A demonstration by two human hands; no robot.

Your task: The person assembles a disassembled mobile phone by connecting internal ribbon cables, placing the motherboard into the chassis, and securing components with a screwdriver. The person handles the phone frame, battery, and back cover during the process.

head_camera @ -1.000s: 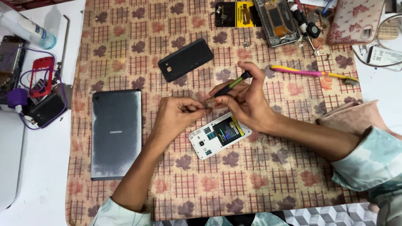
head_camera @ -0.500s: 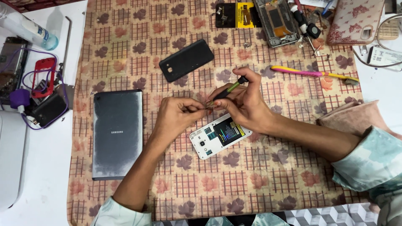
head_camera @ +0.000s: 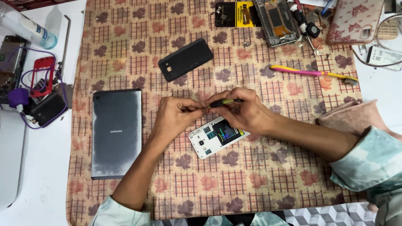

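A white phone (head_camera: 211, 141) with its back cover off lies face down on the patterned cloth (head_camera: 259, 175), battery showing. Just above it my right hand (head_camera: 245, 111) grips a small screwdriver (head_camera: 224, 101) with a yellow-green and black handle, held nearly level, tip pointing left. My left hand (head_camera: 178, 115) has its fingertips pinched at the screwdriver's tip; something tiny may be between them, too small to tell. The phone's black back cover (head_camera: 186, 59) lies farther up the cloth.
A grey tablet (head_camera: 116, 133) lies face down at the left. A yellow-pink toothbrush (head_camera: 312, 73) sits at the right. Opened phone parts (head_camera: 276, 21) and a floral phone case (head_camera: 354, 21) are at the top. Cables, a red frame (head_camera: 43, 76) and a bottle (head_camera: 27, 27) crowd the left table.
My right hand has tipped the screwdriver from slanting up-right to nearly level. Both hands stay together above the white phone.
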